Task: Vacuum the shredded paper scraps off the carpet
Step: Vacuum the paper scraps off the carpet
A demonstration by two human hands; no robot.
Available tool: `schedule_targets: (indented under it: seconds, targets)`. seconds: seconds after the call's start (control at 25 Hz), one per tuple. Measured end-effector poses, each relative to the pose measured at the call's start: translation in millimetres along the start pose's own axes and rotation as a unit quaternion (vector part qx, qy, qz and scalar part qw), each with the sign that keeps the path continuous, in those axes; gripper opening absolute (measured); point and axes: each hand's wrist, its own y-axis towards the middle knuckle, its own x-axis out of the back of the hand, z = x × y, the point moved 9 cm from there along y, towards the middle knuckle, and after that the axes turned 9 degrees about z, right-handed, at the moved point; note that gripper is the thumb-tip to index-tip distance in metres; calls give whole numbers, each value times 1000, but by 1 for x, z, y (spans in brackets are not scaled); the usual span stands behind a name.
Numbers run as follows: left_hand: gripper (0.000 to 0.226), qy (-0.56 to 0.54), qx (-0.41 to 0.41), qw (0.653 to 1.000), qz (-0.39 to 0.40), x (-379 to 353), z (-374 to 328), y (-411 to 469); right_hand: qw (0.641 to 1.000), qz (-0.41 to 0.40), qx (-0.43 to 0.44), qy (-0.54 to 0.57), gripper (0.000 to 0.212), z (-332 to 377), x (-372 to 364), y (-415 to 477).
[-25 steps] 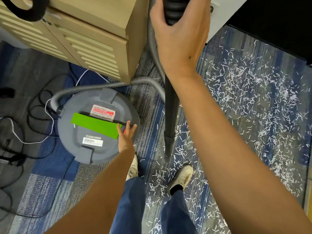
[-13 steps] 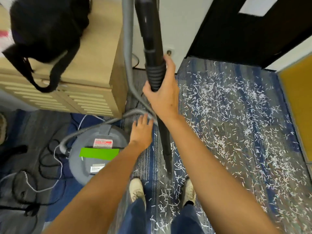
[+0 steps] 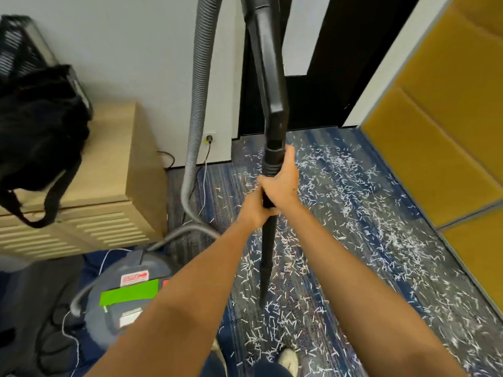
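Observation:
White shredded paper scraps (image 3: 353, 213) lie scattered over the blue-grey striped carpet (image 3: 441, 303), from the doorway down past my feet. A long black vacuum wand (image 3: 268, 248) stands almost upright, its narrow tip just above the scraps in front of my shoes. My right hand (image 3: 283, 183) grips the wand's ribbed section. My left hand (image 3: 253, 210) is wrapped around the wand just below it. A grey ribbed hose (image 3: 197, 110) curves from above down to the round grey vacuum canister (image 3: 119, 303) at lower left.
A wooden louvred cabinet (image 3: 114, 191) with a black bag (image 3: 38, 131) on it stands at the left. Cables (image 3: 54, 346) lie by the canister. A yellow panel wall (image 3: 446, 137) bounds the right side. A dark door (image 3: 326, 77) is at the back.
My left hand left the canister's top and rose to grasp the wand below my right hand. My head tilted up, so more wall and door show.

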Motion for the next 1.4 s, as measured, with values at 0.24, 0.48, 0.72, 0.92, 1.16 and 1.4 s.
schedule_targets:
  seconds: [0.24, 0.48, 0.72, 0.92, 1.16, 1.4]
  targets:
    - [27, 11, -10, 998, -54, -94, -121, 14, 998, -36, 21, -52, 35, 18, 136, 10]
    - [45, 316, 3, 948, 51, -178, -177, 3, 992, -81, -74, -61, 30, -61, 235, -13]
    - [51, 541, -37, 818, 192, -267, -160, -65, 987, 8, -131, -87, 26, -148, 261, -47]
    - [26, 646, -122, 731, 182, -286, -214, -106, 982, 22, -182, -52, 36, -200, 265, -62]
    - [45, 748, -136, 648, 47, -225, -288, -77, 972, 114, -187, -81, 44, -207, 227, -72]
    - [48, 664, 103, 670, 316, -176, -156, -45, 955, 176, -231, -68, 43, -226, 194, -100]
